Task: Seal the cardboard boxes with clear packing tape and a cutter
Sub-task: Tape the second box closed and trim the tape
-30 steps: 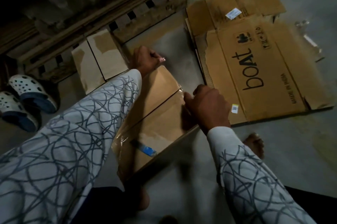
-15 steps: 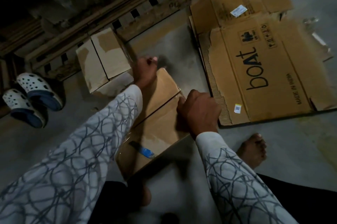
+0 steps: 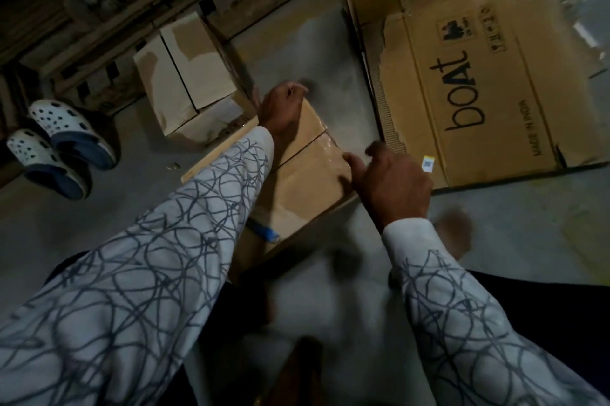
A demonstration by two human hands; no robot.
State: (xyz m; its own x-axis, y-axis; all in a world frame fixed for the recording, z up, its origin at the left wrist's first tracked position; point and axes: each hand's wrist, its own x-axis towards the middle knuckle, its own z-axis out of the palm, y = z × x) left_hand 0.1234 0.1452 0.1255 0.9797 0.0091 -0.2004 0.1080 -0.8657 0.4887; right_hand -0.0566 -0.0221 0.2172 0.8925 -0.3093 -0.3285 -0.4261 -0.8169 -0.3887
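**While the seam gets pressed, the tape end may lift**

Although the light is poor, the cardboard box [image 3: 307, 174] reads clearly at the centre of view on the floor [image 3: 313, 52], with its top seam running roughly 8 to 2 o'clock. The left hand [image 3: 284, 105] grips the box's far corner at 12 o'clock, fingers curled over the edge. The right hand [image 3: 392, 181] is at 3 o'clock. Its thumb presses clear tape [image 3: 326, 144] near the box edge. The other fingers are clenched, and I cannot tell if they hold anything. A blue item [image 3: 264, 232] lies on the near end at 6 o'clock. It may be the cutter, but it is too dark to confirm. A second box [image 3: 188, 75] stands at 11 o'clock, a flattened carton [image 3: 478, 91] at 2, sandals [image 3: 59, 144] at 9.

Risks, as judged:
- The tape glints unevenly by the thumb, so patchy pressure could trap creases or leave the end unstuck.
- The box may skid if the left grip slackens.
- The blue item could slide off if the box tilts.
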